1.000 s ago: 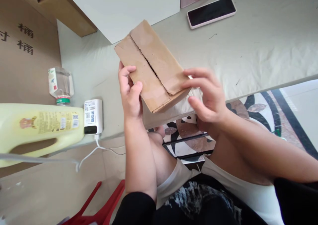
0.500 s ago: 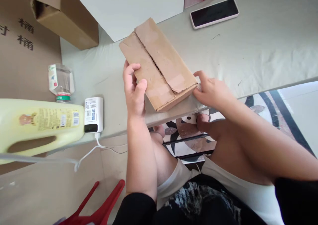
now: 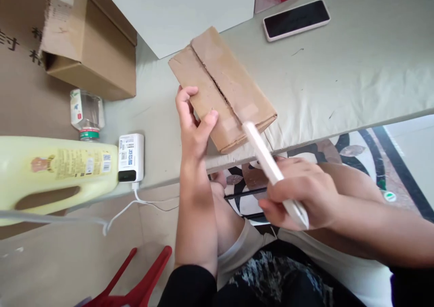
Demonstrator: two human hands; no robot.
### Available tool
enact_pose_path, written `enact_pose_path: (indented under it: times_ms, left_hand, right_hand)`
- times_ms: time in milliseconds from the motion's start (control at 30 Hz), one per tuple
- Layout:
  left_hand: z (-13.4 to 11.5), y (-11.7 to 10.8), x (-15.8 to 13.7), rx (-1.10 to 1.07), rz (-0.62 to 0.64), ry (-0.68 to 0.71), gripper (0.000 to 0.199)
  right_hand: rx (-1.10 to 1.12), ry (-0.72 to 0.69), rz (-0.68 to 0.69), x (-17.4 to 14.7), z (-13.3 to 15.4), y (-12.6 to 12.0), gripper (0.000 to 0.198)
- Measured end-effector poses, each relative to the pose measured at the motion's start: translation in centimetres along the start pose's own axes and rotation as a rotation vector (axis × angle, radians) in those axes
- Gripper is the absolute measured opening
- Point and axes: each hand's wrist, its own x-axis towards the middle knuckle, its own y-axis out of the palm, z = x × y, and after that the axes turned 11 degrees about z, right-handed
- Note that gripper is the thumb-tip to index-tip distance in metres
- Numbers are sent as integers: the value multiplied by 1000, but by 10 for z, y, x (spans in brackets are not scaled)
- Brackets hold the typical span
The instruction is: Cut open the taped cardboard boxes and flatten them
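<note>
My left hand (image 3: 194, 126) grips the near left side of a closed brown cardboard box (image 3: 237, 90), with its thumb on top. The box sits at an angle on the cloth-covered surface, close to the front edge. A seam between its two flaps runs along the top. In my right hand (image 3: 301, 191) is a long, slim white tool (image 3: 262, 153), blurred by motion, whose exact kind I cannot make out. Its far tip is at or just above the near end of the seam; I cannot tell whether it touches.
A phone (image 3: 296, 20) lies at the back right. To the left are another cardboard box (image 3: 101, 49), a clear bottle (image 3: 88, 112), a yellow jug (image 3: 68, 171) and a white power bank (image 3: 130, 155) with a cable. A red stool (image 3: 145, 275) stands below.
My right hand has left the box's right corner and now holds the white tool over its near end. The cardboard box at the upper left sits closer to me. My left hand keeps its grip.
</note>
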Motion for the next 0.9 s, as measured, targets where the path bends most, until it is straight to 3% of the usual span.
enact_pose_path:
  times_ms: [133, 300, 433, 600, 900]
  left_hand:
    - [0, 4, 2, -78, -7, 6, 55]
    - [0, 8, 3, -63, -21, 18, 53]
    - [1, 8, 4, -37, -32, 18, 49]
    - [3, 7, 4, -14, -17, 23, 54]
    - [1, 10, 2, 29, -19, -6, 53]
  right_hand:
    - [-24, -144, 30, -2, -5, 10, 11]
    - [-58, -112, 70, -4, -7, 6, 14]
    - [-71, -150, -6, -2, -5, 11, 18]
    - [74, -193, -52, 0, -6, 22, 51]
    - [-37, -163, -30, -1, -10, 15, 53]
